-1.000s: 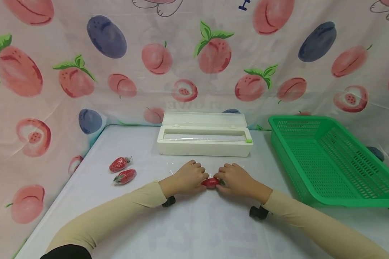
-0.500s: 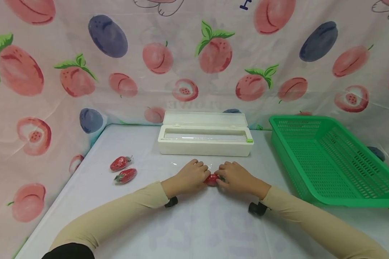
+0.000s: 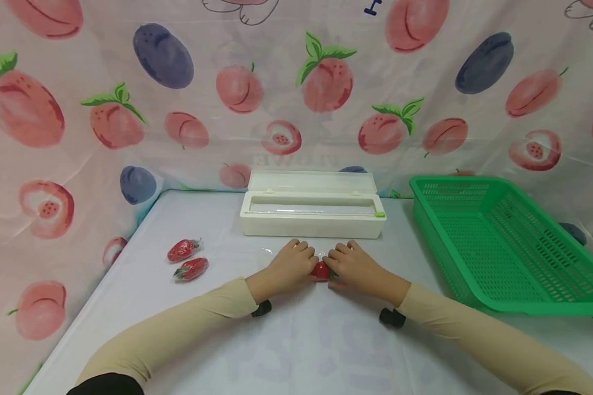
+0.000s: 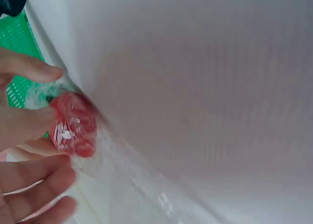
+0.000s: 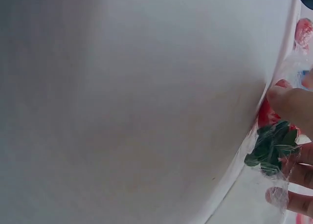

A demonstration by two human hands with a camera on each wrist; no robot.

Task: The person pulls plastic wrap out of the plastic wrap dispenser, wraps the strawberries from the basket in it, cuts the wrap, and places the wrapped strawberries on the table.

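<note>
A red strawberry (image 3: pixel 320 271) with green leaves lies between my hands on the white table, with clear cling film around it. My left hand (image 3: pixel 289 269) grips its tip end, the thumb against the wrapped red flesh in the left wrist view. At the leafy end, my right hand (image 3: pixel 359 273) holds the strawberry and its film; crinkled film covers the leaves (image 5: pixel 271 145) in the right wrist view. Loose cling film (image 4: pixel 142 190) stretches away from the fruit in the left wrist view. The fingers hide part of the strawberry.
Behind the hands stands a white cling film dispenser (image 3: pixel 311 225) with its lid raised. Two film-wrapped strawberries, an upper one (image 3: pixel 183 250) and a lower one (image 3: pixel 191 270), lie at the left. A green basket (image 3: pixel 474 296) occupies the right side. A fruit-print curtain (image 3: pixel 326 137) hangs behind.
The strawberry has shifted slightly toward the dispenser and shows less between the hands. Both hands have crept a little the same way, keeping hold of it.
</note>
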